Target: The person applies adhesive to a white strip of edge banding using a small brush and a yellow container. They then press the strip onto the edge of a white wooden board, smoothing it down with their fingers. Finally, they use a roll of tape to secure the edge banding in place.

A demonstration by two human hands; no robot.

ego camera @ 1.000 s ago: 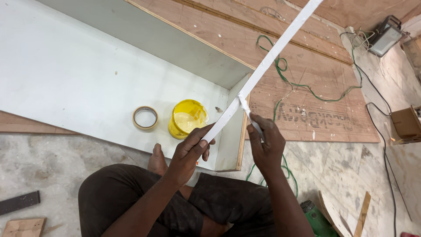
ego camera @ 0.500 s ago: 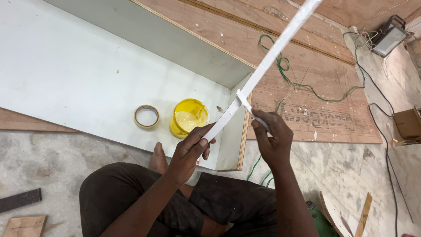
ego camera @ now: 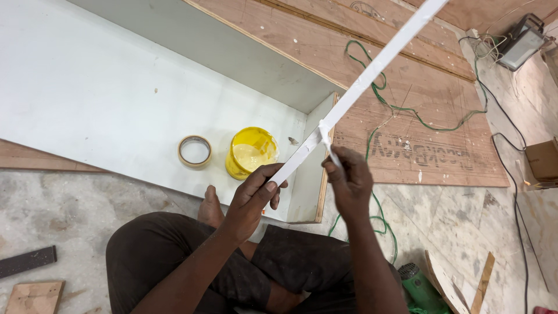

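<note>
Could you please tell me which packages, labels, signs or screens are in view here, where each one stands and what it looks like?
Yellow tub: round, open, pale paste inside, on the white board beside the tape roll.
Stamped marking: dark blurred lettering on the brown plywood sheet, right of the strip.
Cardboard box: brown, at the right edge on the floor.
No screens or signs show.

Over the last second the right hand (ego camera: 349, 180) rose a little in the frame, from just below the white strip (ego camera: 372, 72) to close against its underside, where the fingers pinched a small white tab hanging from it. The strip's far end swung slightly rightward along the top edge of the frame. The left hand (ego camera: 253, 197) shifted only a touch at the strip's lower end, near the frame's centre.
</note>
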